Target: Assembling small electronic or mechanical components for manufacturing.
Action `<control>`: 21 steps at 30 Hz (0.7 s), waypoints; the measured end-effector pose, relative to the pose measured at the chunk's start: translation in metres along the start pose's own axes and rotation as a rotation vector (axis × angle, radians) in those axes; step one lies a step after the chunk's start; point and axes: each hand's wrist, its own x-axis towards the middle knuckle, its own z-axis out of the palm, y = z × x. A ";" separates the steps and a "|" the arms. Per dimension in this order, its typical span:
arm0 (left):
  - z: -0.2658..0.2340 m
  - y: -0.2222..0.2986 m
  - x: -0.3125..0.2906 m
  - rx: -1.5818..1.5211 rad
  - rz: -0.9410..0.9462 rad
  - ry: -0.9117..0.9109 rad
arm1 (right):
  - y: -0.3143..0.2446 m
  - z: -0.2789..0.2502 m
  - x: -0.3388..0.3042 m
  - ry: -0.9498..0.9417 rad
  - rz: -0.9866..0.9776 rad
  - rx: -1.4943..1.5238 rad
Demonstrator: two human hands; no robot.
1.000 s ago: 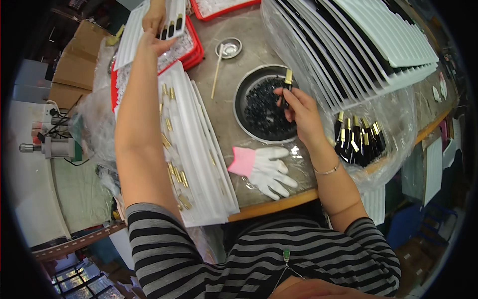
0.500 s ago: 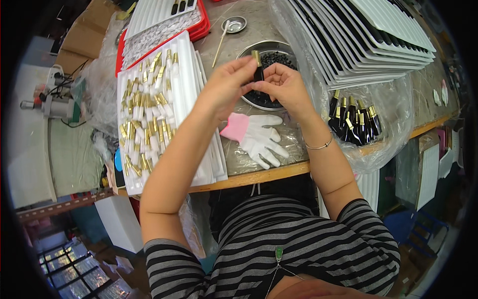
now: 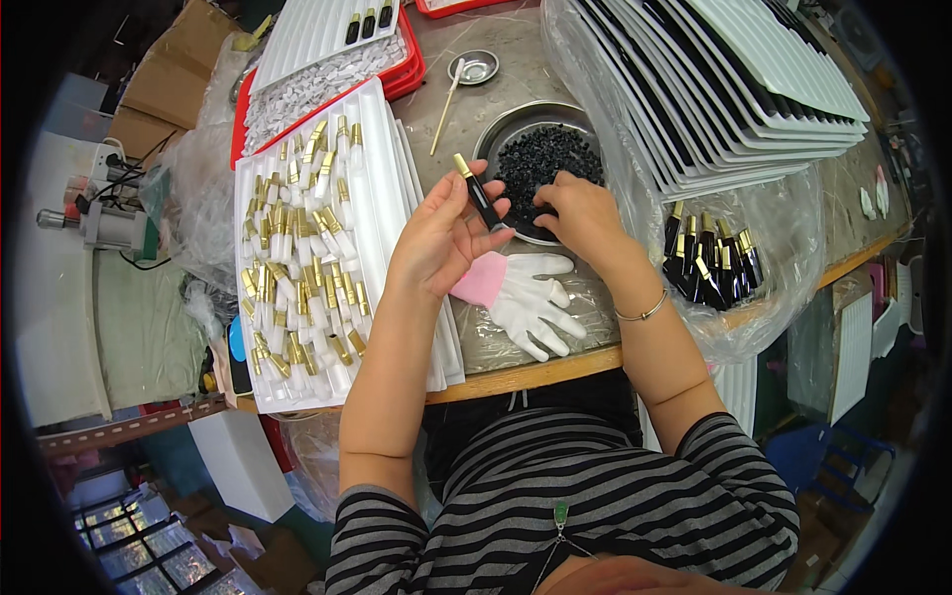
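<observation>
In my left hand [image 3: 436, 236] is a small black cosmetic tube [image 3: 483, 206] with a gold top. It lies tilted across the fingers, gold end up by the thumb. My right hand [image 3: 589, 216] reaches over the near right rim of a round metal bowl [image 3: 493, 127]. Small black pieces [image 3: 543, 159] fill much of that bowl. The right thumb and index finger are drawn together at the pieces; whether something is between them is too small to tell. Below the hands lies a white glove [image 3: 531, 302] with a pink cuff.
Many white tubes with gold tops [image 3: 297, 248] cover a stack of white trays [image 3: 382, 169] on the left. Behind is a red bin [image 3: 402, 77] of white pieces. Gold-topped black tubes [image 3: 709, 258] lie on plastic film at right, below stacked ribbed trays [image 3: 734, 109].
My right hand has come away from the tube and moved down to the black pieces in the bowl. My left hand has opened out somewhat and keeps the tube, now tilted.
</observation>
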 end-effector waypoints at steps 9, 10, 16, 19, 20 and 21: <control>0.005 -0.006 0.003 0.136 0.094 0.062 | -0.002 0.002 0.011 -0.022 0.141 0.075; 0.006 -0.007 0.004 0.129 0.091 0.059 | -0.001 0.001 0.012 0.011 0.183 0.116; -0.003 -0.015 0.010 0.176 0.068 0.111 | 0.007 0.003 0.012 0.107 0.238 0.331; -0.004 -0.022 0.013 0.167 0.038 0.111 | 0.015 0.003 0.014 0.077 0.298 0.576; -0.005 -0.024 0.014 0.182 0.045 0.098 | 0.018 0.005 0.015 0.078 0.298 0.575; -0.005 -0.025 0.014 0.197 0.052 0.088 | 0.020 0.007 0.016 0.094 0.282 0.616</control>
